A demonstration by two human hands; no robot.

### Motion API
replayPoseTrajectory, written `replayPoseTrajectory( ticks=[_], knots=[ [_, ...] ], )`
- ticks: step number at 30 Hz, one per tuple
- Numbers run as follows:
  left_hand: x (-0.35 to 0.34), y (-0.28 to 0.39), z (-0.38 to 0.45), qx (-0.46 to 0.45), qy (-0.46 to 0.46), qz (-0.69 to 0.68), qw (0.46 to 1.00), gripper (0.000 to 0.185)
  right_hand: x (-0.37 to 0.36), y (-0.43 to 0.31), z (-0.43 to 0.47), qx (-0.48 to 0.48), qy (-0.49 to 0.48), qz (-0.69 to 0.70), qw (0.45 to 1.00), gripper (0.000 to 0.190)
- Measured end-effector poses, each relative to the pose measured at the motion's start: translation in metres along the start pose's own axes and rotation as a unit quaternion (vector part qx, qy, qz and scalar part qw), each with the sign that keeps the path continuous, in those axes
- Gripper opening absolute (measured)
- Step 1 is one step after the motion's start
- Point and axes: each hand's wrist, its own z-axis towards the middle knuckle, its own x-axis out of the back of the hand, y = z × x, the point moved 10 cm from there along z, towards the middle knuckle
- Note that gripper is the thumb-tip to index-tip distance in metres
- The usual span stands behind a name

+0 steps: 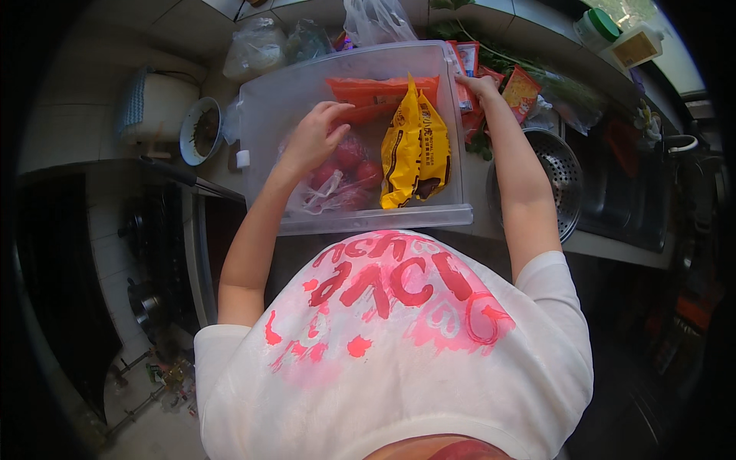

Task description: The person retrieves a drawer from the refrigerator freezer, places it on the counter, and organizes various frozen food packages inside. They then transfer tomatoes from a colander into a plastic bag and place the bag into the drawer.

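Note:
A clear plastic drawer bin (376, 219) lies on the counter before me. My left hand (318, 136) hovers over its left half, fingers apart and holding nothing. Under that hand is a thin plastic bag of round red produce (349, 172). Two yellow packets (413, 149) stand on the right side of the bin, leaning together. Along the far wall inside lies an orange packet (374, 92). Just beyond the bin's right wall, my right hand (482, 86) is among red packets (467, 60); its fingertips are partly hidden, so whether it grips one is unclear.
A metal colander (560, 167) stands right of the bin, beside a dark sink (624, 184). Leafy greens (506, 54) lie behind the packets. On the left are a bowl with dark residue (202, 131) and a pan handle (172, 172). Plastic bags (259, 43) line the back.

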Motion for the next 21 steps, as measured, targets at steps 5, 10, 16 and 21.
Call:
replayPoseTrajectory(
  ticks=[5,10,16,21],
  knots=[
    [-0.066,-0.009,-0.017,-0.155,-0.085,0.275,0.945,0.045,-0.004,-0.015,-0.011,0.017,-0.011,-0.029,0.999,0.082],
    [-0.111,-0.031,-0.033,-0.147,-0.217,0.28,0.923,0.049,0.07,-0.08,-0.04,0.147,0.145,-0.033,0.978,0.091],
    [-0.086,-0.047,-0.025,-0.1,-0.332,0.237,0.908,0.051,0.106,-0.2,-0.16,0.374,0.005,0.245,0.895,0.055],
    [0.044,-0.015,0.011,-0.156,0.101,-0.226,0.956,0.084,0.008,-0.232,-0.25,0.442,-0.201,0.245,0.839,0.054]
  ],
)
